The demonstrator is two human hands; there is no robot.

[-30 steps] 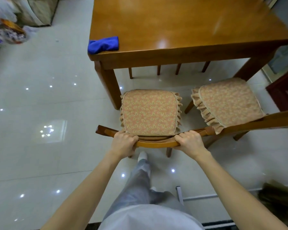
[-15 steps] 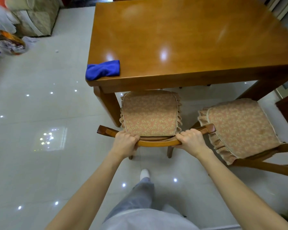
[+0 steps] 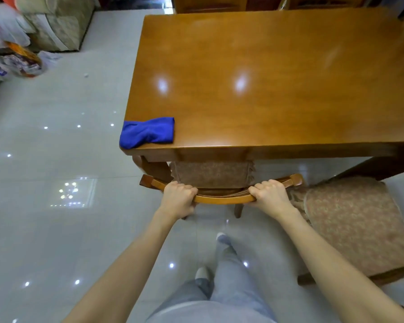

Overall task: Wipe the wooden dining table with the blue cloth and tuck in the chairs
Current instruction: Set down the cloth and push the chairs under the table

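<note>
The wooden dining table fills the upper right of the head view. A crumpled blue cloth lies on its near left corner. A wooden chair with a patterned cushion stands at the table's near edge, most of its seat under the tabletop. My left hand and my right hand both grip the curved top rail of its backrest. A second cushioned chair stands to the right, angled and out from the table.
Glossy white floor tiles spread to the left and behind me. A sofa and bags sit at the far left. My legs stand just behind the chair. Dark wooden furniture lines the far side.
The chair has slid forward under the table with both hands on its backrest; its cushion is now mostly hidden by the tabletop. I have stepped closer to the table.
</note>
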